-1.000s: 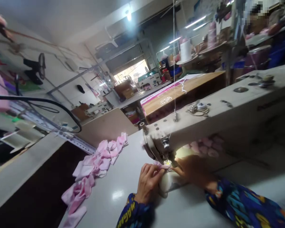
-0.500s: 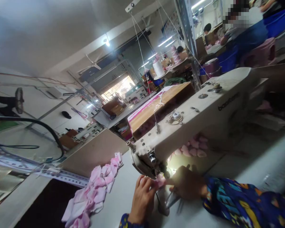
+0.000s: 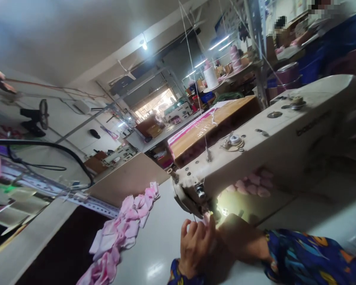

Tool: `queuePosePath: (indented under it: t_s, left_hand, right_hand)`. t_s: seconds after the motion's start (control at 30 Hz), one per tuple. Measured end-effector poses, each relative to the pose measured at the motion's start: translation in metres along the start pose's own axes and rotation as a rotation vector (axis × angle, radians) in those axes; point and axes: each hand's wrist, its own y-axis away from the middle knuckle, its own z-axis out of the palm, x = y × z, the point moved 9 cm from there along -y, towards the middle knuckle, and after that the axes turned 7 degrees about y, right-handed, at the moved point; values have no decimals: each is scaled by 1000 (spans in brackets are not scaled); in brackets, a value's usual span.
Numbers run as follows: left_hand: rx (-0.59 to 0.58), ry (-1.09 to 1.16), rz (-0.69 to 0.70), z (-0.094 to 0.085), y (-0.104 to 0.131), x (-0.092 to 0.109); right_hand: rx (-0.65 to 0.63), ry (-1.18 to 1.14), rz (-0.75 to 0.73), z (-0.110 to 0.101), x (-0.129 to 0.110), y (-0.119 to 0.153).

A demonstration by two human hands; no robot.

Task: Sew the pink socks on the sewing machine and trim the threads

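Observation:
Under the needle end of a white sewing machine point(image 3: 255, 126), my left hand point(image 3: 195, 243) is closed with its fingertips pinching a small pink fabric piece point(image 3: 207, 217). My right hand point(image 3: 240, 235) lies close beside it in the lamp's glow, its fingers mostly hidden behind my left hand and blurred. Whether it holds anything cannot be seen. Left of the machine, a long heap of pink and white fabric pieces point(image 3: 130, 215) runs along the table point(image 3: 151, 253). Behind the machine arm rests a pile of small pink pieces point(image 3: 255, 184).
A cardboard box point(image 3: 213, 124) stands behind the machine. White thread comes down to the machine top from above. Thread cones point(image 3: 210, 77) sit on a stand farther back. At left are a metal rail point(image 3: 103, 208) and a black cable point(image 3: 68, 152). A co-worker point(image 3: 329, 23) sits at the upper right.
The view has shifted, so the scene sits differently. My left hand has come closer to my right and now covers its fingers. A grey metal tool seen under my right hand is now out of sight.

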Motion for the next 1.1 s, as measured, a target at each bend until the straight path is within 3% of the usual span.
queuePosePath:
  t_s: [0.1,0.3,0.4,0.53,0.63,0.73,0.8,0.93,1.1]
  left_hand:
    - [-29,25,17,6,0,-4]
    - [-133,327,197,13,9,-2]
    - [-120,449,-10,24,9,-21]
    - [38,489,-304,36,13,-41]
    - [165,483,-348,33,15,-40]
    - [220,521,-301,26,14,-36]
    - [185,583,-254,24,12,-33]
    - [6,689,-165,33,11,-30]
    - [-168,713,-174,51,15,-30]
  right_hand:
    - [-36,43,-65,2,-6,1]
    - [-189,-36,-91,5,-2,0]
    - [-227,-34,-76,5,-1,-1]
    - [-201,36,-64,13,-5,-4]
    - [-114,109,-54,18,-11,-8]
    - [-102,149,-75,24,-19,-9]
    - [-109,163,-95,26,-25,-9]
    - [-128,174,-62,27,-25,-8]
    - [-122,177,-73,26,-24,-6]
